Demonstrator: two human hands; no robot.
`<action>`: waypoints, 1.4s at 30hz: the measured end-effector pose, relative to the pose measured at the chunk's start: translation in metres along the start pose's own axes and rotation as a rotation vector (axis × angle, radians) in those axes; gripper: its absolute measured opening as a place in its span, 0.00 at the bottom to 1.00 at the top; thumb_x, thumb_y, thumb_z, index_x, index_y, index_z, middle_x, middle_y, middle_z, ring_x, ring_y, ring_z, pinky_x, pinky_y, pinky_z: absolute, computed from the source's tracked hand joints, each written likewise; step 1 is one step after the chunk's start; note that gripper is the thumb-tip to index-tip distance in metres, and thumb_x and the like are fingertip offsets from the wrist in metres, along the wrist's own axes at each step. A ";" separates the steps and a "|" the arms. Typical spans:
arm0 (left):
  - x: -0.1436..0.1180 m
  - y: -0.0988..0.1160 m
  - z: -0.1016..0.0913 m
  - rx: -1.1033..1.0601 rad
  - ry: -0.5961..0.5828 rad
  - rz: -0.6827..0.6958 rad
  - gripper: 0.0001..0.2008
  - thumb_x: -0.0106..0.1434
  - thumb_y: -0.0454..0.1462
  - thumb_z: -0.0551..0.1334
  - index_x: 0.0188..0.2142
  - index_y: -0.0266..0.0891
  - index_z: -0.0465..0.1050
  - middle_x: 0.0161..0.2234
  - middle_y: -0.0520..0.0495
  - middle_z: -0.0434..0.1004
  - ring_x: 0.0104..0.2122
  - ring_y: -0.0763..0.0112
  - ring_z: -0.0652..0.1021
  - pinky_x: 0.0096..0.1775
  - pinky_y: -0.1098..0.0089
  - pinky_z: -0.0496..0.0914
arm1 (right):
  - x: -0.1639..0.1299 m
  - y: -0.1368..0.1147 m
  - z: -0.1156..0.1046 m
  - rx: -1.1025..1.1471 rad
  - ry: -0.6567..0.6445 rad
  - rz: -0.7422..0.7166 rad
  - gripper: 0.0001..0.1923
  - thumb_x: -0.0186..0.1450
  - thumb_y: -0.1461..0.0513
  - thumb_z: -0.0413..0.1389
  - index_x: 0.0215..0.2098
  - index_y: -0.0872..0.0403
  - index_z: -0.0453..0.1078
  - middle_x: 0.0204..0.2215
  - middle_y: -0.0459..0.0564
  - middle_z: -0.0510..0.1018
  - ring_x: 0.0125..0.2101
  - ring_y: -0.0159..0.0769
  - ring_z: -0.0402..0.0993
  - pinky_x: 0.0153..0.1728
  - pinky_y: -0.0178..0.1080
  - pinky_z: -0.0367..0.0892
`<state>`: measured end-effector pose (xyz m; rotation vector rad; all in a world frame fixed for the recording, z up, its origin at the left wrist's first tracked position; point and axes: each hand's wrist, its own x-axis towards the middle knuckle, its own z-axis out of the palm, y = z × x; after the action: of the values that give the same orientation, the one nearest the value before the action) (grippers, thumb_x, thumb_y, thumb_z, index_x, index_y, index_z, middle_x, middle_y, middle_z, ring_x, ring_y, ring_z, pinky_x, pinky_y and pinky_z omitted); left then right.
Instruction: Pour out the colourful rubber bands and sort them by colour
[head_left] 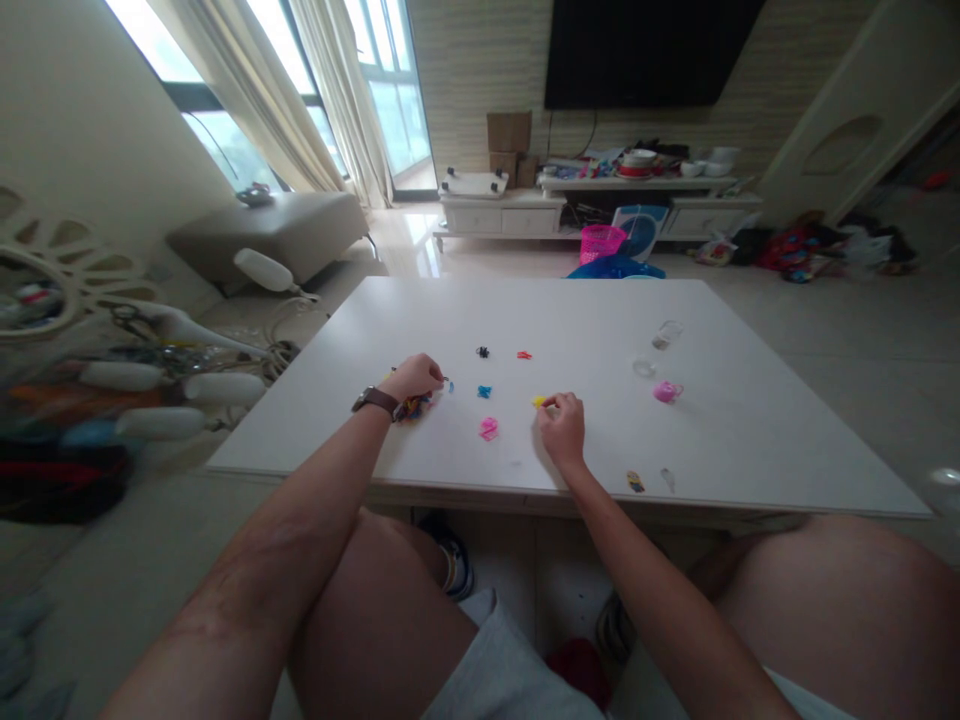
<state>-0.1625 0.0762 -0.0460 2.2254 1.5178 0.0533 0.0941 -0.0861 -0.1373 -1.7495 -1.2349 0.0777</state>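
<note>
My left hand (420, 377), a brown-strapped watch on its wrist, is closed in a pinch at the left of the white table (585, 320). A small blue piece (451, 386) lies by its fingertips; what the fingers hold is too small to make out. Under that wrist sits a mixed pile of colourful bands (412, 408), partly hidden. My right hand (564, 428) has its fingers closed at some yellow bands (538, 402). Between the hands are separate little heaps: black bands (482, 352), orange bands (524, 355), blue bands (484, 392) and pink bands (488, 429).
Toward the right lie a pink object (666, 391), a clear container (667, 334) and a clear ring (643, 368). Near the front edge are a printed piece (635, 481) and a small clear piece (667, 480). A white-armed lamp (262, 270) stands left of the table.
</note>
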 end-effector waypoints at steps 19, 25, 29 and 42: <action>0.016 0.030 0.033 -0.084 -0.001 0.347 0.07 0.58 0.34 0.61 0.31 0.34 0.77 0.28 0.48 0.81 0.21 0.76 0.77 0.30 0.76 0.69 | 0.000 -0.001 -0.002 0.016 -0.005 -0.004 0.03 0.59 0.66 0.53 0.29 0.51 0.65 0.33 0.50 0.71 0.40 0.43 0.65 0.46 0.43 0.60; 0.014 0.047 0.037 -0.030 -0.033 0.374 0.05 0.57 0.33 0.63 0.30 0.34 0.80 0.22 0.50 0.78 0.19 0.76 0.75 0.30 0.75 0.67 | 0.000 -0.001 -0.002 0.006 -0.007 -0.005 0.04 0.59 0.66 0.52 0.29 0.51 0.65 0.33 0.50 0.71 0.41 0.43 0.65 0.45 0.43 0.60; 0.018 0.041 0.030 -0.052 0.011 0.385 0.08 0.58 0.36 0.64 0.33 0.35 0.81 0.26 0.49 0.80 0.20 0.76 0.76 0.33 0.74 0.69 | 0.000 0.000 -0.001 0.006 -0.001 -0.010 0.03 0.60 0.65 0.53 0.29 0.51 0.65 0.33 0.50 0.72 0.41 0.43 0.65 0.45 0.43 0.60; 0.006 -0.019 -0.002 -0.020 -0.101 0.057 0.05 0.46 0.35 0.66 0.24 0.36 0.79 0.21 0.49 0.78 0.24 0.72 0.75 0.26 0.75 0.66 | 0.002 -0.002 -0.004 0.157 0.034 0.008 0.24 0.73 0.52 0.46 0.22 0.51 0.67 0.27 0.49 0.70 0.36 0.41 0.66 0.43 0.42 0.58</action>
<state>-0.1772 0.0880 -0.0532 2.2211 1.3945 -0.0263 0.0956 -0.0872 -0.1332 -1.6131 -1.1657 0.1447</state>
